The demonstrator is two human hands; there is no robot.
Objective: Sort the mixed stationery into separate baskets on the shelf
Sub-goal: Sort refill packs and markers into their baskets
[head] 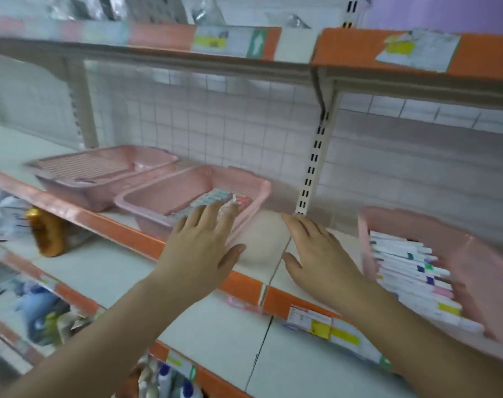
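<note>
A person's left hand (204, 242), fingers straight and spread and holding nothing, reaches over the near rim of the middle pink basket (158, 193), where a row of small teal-and-white packs (213, 198) lies. The right hand (316, 257), likewise flat and empty, hovers above the white shelf (261, 234), just beside the right basket (480, 265) stacked with long white packs (411, 271). A third pink basket (101, 173) sits farther left.

Three baskets in a row on the shelf (261, 234) before me.
The left basket (72, 193) sits just beside the middle basket (129, 201), which holds a row of small packs (213, 198) at its right side. My left hand (204, 245) is at its near right corner. My right hand (319, 257) lies between it and the right basket (488, 268), which holds stacked pens (411, 277).
</note>
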